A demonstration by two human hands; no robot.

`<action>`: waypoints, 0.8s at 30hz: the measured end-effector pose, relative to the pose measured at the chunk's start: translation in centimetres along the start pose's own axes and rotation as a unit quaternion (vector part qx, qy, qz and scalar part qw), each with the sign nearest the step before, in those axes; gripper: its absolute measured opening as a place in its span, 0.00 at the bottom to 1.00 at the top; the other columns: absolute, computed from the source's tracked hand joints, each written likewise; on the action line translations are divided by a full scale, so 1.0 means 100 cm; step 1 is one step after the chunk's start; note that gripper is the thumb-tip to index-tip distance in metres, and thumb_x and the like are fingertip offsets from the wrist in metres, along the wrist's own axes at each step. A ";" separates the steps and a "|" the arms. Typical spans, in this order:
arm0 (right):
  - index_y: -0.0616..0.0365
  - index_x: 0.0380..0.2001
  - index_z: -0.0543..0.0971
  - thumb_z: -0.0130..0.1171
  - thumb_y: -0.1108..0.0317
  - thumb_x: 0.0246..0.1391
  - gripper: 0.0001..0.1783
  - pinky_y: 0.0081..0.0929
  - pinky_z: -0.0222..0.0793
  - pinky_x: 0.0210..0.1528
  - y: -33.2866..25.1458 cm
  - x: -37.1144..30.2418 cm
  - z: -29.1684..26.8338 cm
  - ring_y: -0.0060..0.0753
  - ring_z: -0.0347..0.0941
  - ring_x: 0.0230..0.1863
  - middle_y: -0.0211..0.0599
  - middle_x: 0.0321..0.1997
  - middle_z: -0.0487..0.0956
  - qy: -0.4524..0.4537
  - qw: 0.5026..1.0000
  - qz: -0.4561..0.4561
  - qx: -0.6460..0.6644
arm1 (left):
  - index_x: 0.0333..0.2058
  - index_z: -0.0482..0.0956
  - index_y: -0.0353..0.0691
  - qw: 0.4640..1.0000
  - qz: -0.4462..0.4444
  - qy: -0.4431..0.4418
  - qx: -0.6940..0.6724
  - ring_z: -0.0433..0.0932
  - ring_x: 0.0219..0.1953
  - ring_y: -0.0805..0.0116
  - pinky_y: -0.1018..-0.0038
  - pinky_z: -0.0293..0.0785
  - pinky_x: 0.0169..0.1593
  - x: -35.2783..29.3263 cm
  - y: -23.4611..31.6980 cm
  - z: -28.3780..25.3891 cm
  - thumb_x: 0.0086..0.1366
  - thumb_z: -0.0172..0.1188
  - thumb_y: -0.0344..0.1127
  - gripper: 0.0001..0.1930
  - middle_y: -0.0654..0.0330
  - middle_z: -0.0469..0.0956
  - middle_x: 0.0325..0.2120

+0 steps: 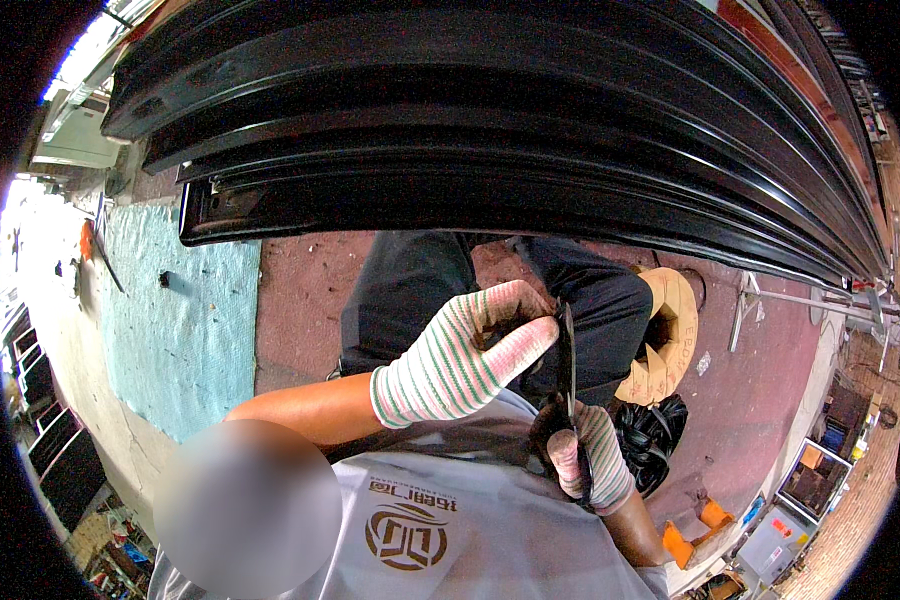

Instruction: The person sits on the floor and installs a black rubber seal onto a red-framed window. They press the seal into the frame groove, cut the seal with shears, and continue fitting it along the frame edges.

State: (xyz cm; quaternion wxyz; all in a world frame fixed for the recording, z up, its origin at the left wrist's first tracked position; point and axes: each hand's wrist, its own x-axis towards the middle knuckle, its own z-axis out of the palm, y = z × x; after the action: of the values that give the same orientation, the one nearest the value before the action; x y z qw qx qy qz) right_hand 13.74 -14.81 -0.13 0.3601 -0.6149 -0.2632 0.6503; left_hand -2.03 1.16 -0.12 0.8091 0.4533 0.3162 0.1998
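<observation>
In a white glove with green and pink stripes, my left hand (470,350) is closed, thumb and curled fingers at the upper end of a dark, narrow blade-like tool (568,360). Whether the fingers pinch the tool or some small thing beside it, I cannot tell. My right hand (598,460), gloved alike, wraps round the tool's dark lower end close to my grey shirt. The tool stands roughly upright, with a thin bright edge. Beyond both hands, black ribbed metal profiles (450,200) lie across the view above my knees.
A light blue mat (180,310) lies on the reddish floor at left. By my right knee are a tan cardboard ring (678,335) and a bundle of black plastic (650,435). A grey box (773,545) and orange pieces (678,545) sit at lower right.
</observation>
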 end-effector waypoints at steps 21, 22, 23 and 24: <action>0.57 0.30 0.74 0.67 0.59 0.56 0.15 0.21 0.57 0.24 0.012 0.002 0.000 0.14 0.62 0.25 0.17 0.21 0.69 0.003 0.999 -0.006 0.037 | 0.44 0.78 0.36 0.996 0.042 -0.054 -0.058 0.71 0.39 0.83 0.81 0.70 0.45 0.005 -0.012 -0.007 0.73 0.57 0.36 0.09 0.71 0.75 0.34; 0.57 0.30 0.74 0.67 0.59 0.56 0.15 0.22 0.58 0.24 0.008 0.003 0.000 0.16 0.63 0.24 0.19 0.21 0.70 0.002 0.996 0.009 0.085 | 0.44 0.78 0.36 0.996 0.039 -0.054 -0.056 0.71 0.39 0.83 0.80 0.70 0.45 0.004 -0.011 -0.007 0.73 0.57 0.36 0.09 0.71 0.76 0.34; 0.57 0.31 0.74 0.66 0.59 0.55 0.15 0.23 0.58 0.23 0.010 0.003 -0.001 0.18 0.64 0.23 0.21 0.20 0.70 0.008 0.998 -0.006 0.059 | 0.44 0.78 0.36 0.996 0.037 -0.055 -0.055 0.71 0.39 0.83 0.80 0.70 0.46 0.004 -0.010 -0.008 0.73 0.57 0.36 0.09 0.71 0.76 0.35; 0.57 0.31 0.73 0.66 0.59 0.55 0.15 0.24 0.58 0.23 0.011 0.003 -0.002 0.21 0.66 0.21 0.23 0.20 0.71 0.015 0.999 -0.020 0.031 | 0.44 0.78 0.36 0.996 0.035 -0.055 -0.053 0.71 0.40 0.83 0.80 0.70 0.46 0.004 -0.009 -0.008 0.73 0.57 0.36 0.09 0.70 0.76 0.35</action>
State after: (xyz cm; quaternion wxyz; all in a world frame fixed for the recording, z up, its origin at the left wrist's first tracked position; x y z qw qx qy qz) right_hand 13.78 -15.26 -1.18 0.3962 -0.6076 -0.2498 0.6414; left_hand -2.24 1.40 -1.35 0.8410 0.4304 0.2441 0.2189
